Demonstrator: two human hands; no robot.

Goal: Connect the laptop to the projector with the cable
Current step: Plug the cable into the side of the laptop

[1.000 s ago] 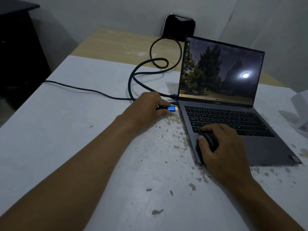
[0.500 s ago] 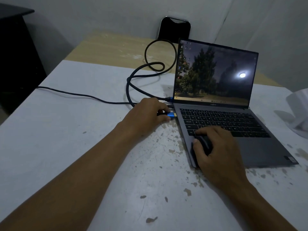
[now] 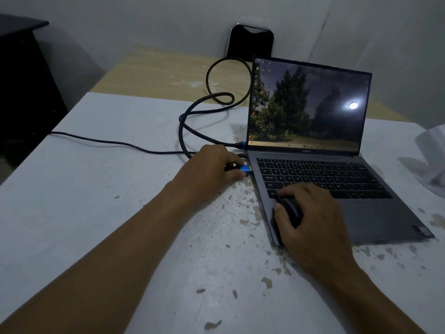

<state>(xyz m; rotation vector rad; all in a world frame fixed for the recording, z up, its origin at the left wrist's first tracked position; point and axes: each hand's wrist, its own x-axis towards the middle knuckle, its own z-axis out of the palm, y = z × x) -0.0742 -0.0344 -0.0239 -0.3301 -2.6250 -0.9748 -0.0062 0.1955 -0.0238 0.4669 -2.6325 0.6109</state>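
The open grey laptop (image 3: 375,213) stands on the right of the table with its screen lit. My left hand (image 3: 209,172) pinches the cable's blue plug (image 3: 245,169), whose gold tip sits against the laptop's left side; I cannot tell whether it is in a port. The thick black braided cable (image 3: 192,112) runs back from my hand in loops behind the screen. My right hand (image 3: 310,220) presses down on the laptop's front left corner, thumb at the edge, with something dark under the palm. No projector is in view.
A second blue plug (image 3: 242,145) lies by the laptop's hinge. A thin black cord (image 3: 108,142) crosses the table (image 3: 96,213) from its left edge to the laptop. A black chair back (image 3: 251,42) stands against the wall. White crumpled material (image 3: 433,160) lies at the right.
My left hand has brought the blue plug a little closer to the laptop's left side. My right hand has stayed on the laptop's corner. The view has shifted slightly.
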